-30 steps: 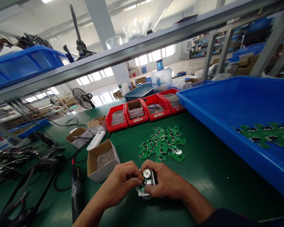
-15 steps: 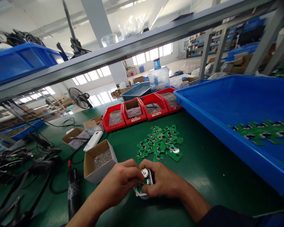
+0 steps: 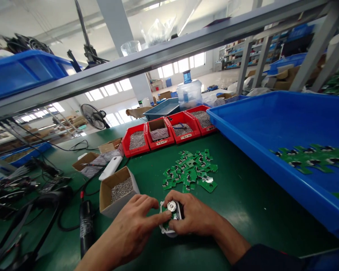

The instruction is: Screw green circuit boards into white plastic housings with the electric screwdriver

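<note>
My right hand [image 3: 196,214] is wrapped round a small white plastic housing [image 3: 164,230] just above the green mat. Inside the housing lies a green circuit board, partly covered by my fingers, along with a round silvery part [image 3: 171,206]. My left hand [image 3: 138,222] is open at the housing's left side. Its thumb reaches over the rim and touches the inside near the round part, while its forefinger stretches toward the left rim. Just beyond both hands lies a loose pile of green circuit boards [image 3: 190,169].
Left of my hands stands a cardboard box of screws [image 3: 131,188], with a black electric screwdriver [image 3: 86,226] beside it. Red bins [image 3: 135,151] of small metal parts line the back. A large blue tray [image 3: 251,165] with circuit boards fills the right. A metal shelf [image 3: 158,56] crosses overhead.
My left hand's fingers have spread and drawn back left from the housing, leaving the thumb on it. My right hand keeps its hold. In the background, a brownish shape has appeared near the grey-blue tray.
</note>
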Motion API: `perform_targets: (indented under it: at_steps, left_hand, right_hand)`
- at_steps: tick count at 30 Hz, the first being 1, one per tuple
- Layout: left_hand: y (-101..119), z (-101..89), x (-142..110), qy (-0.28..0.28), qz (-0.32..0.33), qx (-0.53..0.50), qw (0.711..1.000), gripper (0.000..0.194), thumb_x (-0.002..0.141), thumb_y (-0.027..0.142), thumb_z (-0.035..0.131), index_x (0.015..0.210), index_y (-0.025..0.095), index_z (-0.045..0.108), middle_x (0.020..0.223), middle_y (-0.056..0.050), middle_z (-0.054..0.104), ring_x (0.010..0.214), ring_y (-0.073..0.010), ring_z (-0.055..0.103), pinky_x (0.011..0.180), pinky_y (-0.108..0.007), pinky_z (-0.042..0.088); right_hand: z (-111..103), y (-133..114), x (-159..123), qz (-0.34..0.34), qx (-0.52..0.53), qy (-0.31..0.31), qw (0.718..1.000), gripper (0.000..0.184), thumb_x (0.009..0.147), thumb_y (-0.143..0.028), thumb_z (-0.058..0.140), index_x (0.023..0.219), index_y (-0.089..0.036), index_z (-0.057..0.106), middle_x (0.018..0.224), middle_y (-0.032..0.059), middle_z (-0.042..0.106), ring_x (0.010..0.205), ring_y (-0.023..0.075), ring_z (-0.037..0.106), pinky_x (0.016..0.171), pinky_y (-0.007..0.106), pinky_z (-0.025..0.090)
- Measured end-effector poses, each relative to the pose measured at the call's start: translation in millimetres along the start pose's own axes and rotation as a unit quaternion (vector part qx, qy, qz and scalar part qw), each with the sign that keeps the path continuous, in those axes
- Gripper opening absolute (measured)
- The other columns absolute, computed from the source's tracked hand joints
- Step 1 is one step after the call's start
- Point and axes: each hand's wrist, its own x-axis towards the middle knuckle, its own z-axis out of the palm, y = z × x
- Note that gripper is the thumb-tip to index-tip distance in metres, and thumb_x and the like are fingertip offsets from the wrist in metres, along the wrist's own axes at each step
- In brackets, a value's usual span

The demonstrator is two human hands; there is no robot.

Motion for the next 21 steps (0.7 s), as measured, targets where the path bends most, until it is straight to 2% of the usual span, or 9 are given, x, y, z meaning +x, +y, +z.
perform_targets:
  at_steps: [2, 4, 6, 7, 9, 12, 15, 18, 21]
  left_hand:
    - [-1, -5.1, -14, 0.044, -0.071, 0.009, 0.996, 0.053, 0.096, 0.015, 0.046, 0.145, 0.034, 0.044, 0.120, -0.007, 0.062, 0.101, -0.0238, 0.061, 0.088, -0.039, 0.050]
    - [-12, -7.5, -34, 0.126, -0.221, 0.020, 0.967, 0.049, 0.100, 0.029, 0.046, 0.148, 0.031, 0.040, 0.121, -0.007, 0.062, 0.104, -0.0232, 0.062, 0.090, -0.036, 0.050]
    - [-34, -7.8, -58, 0.168, -0.424, 0.043, 0.889, 0.047, 0.099, 0.038, 0.045, 0.145, 0.027, 0.045, 0.119, -0.008, 0.062, 0.101, -0.0245, 0.063, 0.088, -0.036, 0.050]
    - [-46, -7.4, -70, 0.161, -0.513, 0.053, 0.842, 0.047, 0.098, 0.040, 0.045, 0.143, 0.025, 0.048, 0.119, -0.009, 0.062, 0.101, -0.0265, 0.064, 0.087, -0.038, 0.050]
    - [-71, -5.1, -94, 0.132, -0.620, 0.055, 0.772, 0.049, 0.095, 0.038, 0.047, 0.140, 0.018, 0.051, 0.123, -0.015, 0.062, 0.107, -0.0332, 0.064, 0.092, -0.045, 0.047]
    - [-98, 4.3, -122, 0.124, -0.664, 0.009, 0.738, 0.055, 0.086, 0.038, 0.060, 0.134, 0.012, 0.057, 0.117, -0.022, 0.067, 0.111, -0.0406, 0.063, 0.095, -0.050, 0.044]
    - [-112, 18.0, -136, 0.153, -0.683, -0.063, 0.712, 0.071, 0.073, 0.036, 0.074, 0.136, 0.011, 0.054, 0.106, -0.021, 0.071, 0.105, -0.0437, 0.066, 0.092, -0.052, 0.045]
    - [-116, 28.3, -138, 0.228, -0.670, -0.143, 0.692, 0.077, 0.066, 0.029, 0.075, 0.137, 0.010, 0.051, 0.102, -0.017, 0.071, 0.103, -0.0398, 0.066, 0.090, -0.046, 0.047]
    - [-110, 32.8, -128, 0.315, -0.627, -0.249, 0.668, 0.064, 0.071, 0.037, 0.068, 0.126, 0.007, 0.054, 0.089, -0.012, 0.068, 0.086, -0.0306, 0.067, 0.076, -0.038, 0.052]
  right_hand:
    - [-1, -3, 0, 0.014, 0.002, -0.010, 1.000, 0.036, 0.064, -0.016, 0.069, 0.099, -0.022, 0.063, 0.071, -0.0075, 0.059, 0.061, 0.0100, 0.049, 0.054, 0.019, 0.037]
    - [-2, -5, -1, 0.027, 0.000, -0.024, 0.999, 0.036, 0.064, -0.016, 0.068, 0.099, -0.022, 0.062, 0.071, -0.0075, 0.058, 0.060, 0.0100, 0.048, 0.054, 0.019, 0.037]
    - [-2, -7, -2, 0.037, -0.010, -0.029, 0.999, 0.036, 0.066, -0.015, 0.066, 0.100, -0.023, 0.062, 0.073, -0.0068, 0.059, 0.062, 0.0108, 0.049, 0.056, 0.019, 0.038]
    - [-1, -7, -2, 0.043, -0.016, -0.029, 0.999, 0.035, 0.067, -0.015, 0.065, 0.101, -0.023, 0.061, 0.074, -0.0062, 0.060, 0.064, 0.0114, 0.050, 0.058, 0.020, 0.039]
    - [-1, -4, -1, 0.056, -0.027, -0.033, 0.998, 0.034, 0.070, -0.016, 0.063, 0.103, -0.024, 0.059, 0.078, -0.0049, 0.061, 0.067, 0.0127, 0.052, 0.061, 0.021, 0.041]
    - [0, 2, 2, 0.067, -0.042, -0.057, 0.995, 0.032, 0.074, -0.019, 0.062, 0.105, -0.024, 0.058, 0.082, -0.0029, 0.062, 0.069, 0.0143, 0.054, 0.063, 0.023, 0.043]
    - [0, 7, 4, 0.061, -0.066, -0.060, 0.994, 0.033, 0.074, -0.022, 0.065, 0.106, -0.025, 0.058, 0.085, -0.0010, 0.062, 0.070, 0.0160, 0.055, 0.064, 0.024, 0.043]
    - [0, 6, 3, 0.055, -0.072, -0.043, 0.995, 0.032, 0.072, -0.021, 0.067, 0.103, -0.026, 0.058, 0.085, -0.0008, 0.062, 0.071, 0.0165, 0.054, 0.064, 0.025, 0.043]
    - [0, -1, 0, 0.056, -0.044, -0.046, 0.996, 0.033, 0.071, -0.018, 0.065, 0.102, -0.025, 0.059, 0.083, -0.0021, 0.062, 0.070, 0.0154, 0.054, 0.063, 0.024, 0.042]
